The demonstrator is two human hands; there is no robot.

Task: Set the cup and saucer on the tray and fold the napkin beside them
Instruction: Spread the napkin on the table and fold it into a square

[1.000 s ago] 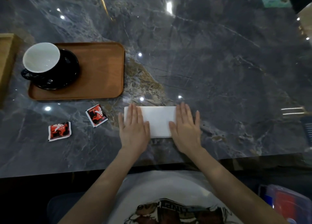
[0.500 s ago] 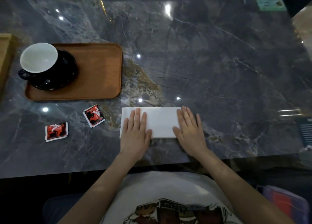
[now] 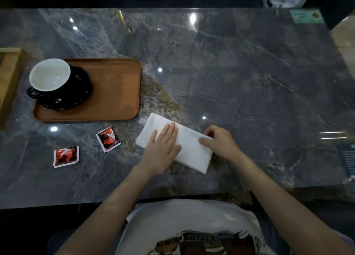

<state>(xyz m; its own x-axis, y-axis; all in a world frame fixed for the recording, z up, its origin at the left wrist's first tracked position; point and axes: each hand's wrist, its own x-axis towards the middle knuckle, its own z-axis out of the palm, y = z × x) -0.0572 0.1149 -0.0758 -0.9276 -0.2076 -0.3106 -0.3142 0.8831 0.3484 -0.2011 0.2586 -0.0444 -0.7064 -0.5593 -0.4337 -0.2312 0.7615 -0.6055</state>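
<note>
A cup (image 3: 49,75), black outside and white inside, stands on a black saucer (image 3: 76,99) at the left end of a brown wooden tray (image 3: 115,89). The white napkin (image 3: 190,151), folded into a long rectangle, lies askew on the marble table just right of the tray's near corner. My left hand (image 3: 163,149) lies flat on the napkin's left half with straight fingers. My right hand (image 3: 221,141) has curled fingers and pinches the napkin's right end between thumb and fingers.
Two red sachets (image 3: 108,139) (image 3: 65,156) lie on the table below the tray. A wooden box edge (image 3: 9,81) sits at the far left. A green card (image 3: 305,16) lies at the back right. The table's near edge runs just above my torso.
The napkin has turned clockwise so it now lies diagonally. My right hand went from flat on the napkin to pinching its right end; my left hand stays flat on it.
</note>
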